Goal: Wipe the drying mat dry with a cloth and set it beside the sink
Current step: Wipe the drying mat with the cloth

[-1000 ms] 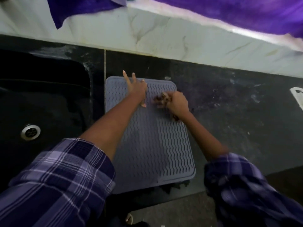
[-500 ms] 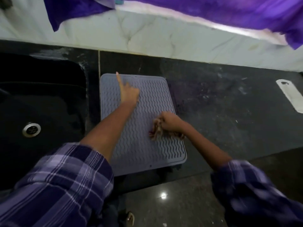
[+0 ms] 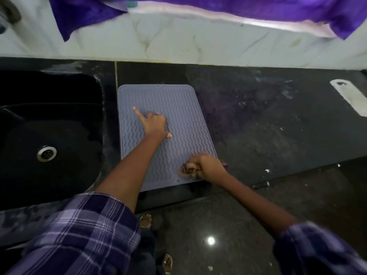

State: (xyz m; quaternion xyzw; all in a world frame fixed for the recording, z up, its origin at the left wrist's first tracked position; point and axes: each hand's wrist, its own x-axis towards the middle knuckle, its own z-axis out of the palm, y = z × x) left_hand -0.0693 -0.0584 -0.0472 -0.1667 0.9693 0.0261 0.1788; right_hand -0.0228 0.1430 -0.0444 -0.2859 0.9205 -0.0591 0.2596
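A grey-lilac drying mat [image 3: 178, 108] with wavy ridges lies flat on the black counter, just right of the sink [image 3: 49, 135]. My left hand [image 3: 154, 124] rests on the mat's middle, with the forefinger stretched out toward the far left corner. My right hand [image 3: 208, 165] grips a small crumpled brownish cloth [image 3: 187, 168] and holds it against the mat's near right corner. Most of the cloth is hidden inside the fist.
The black sink has a metal drain [image 3: 46, 153] and sits left of the mat. A white flat object [image 3: 349, 96] lies on the counter [image 3: 278, 126] at the far right. Purple fabric [image 3: 258, 6] hangs over the marble backsplash. The counter's front edge runs just below the mat.
My right hand has dragged the cloth from the mat's far middle down to its near right corner. My left hand slid back from the far edge toward the mat's middle.
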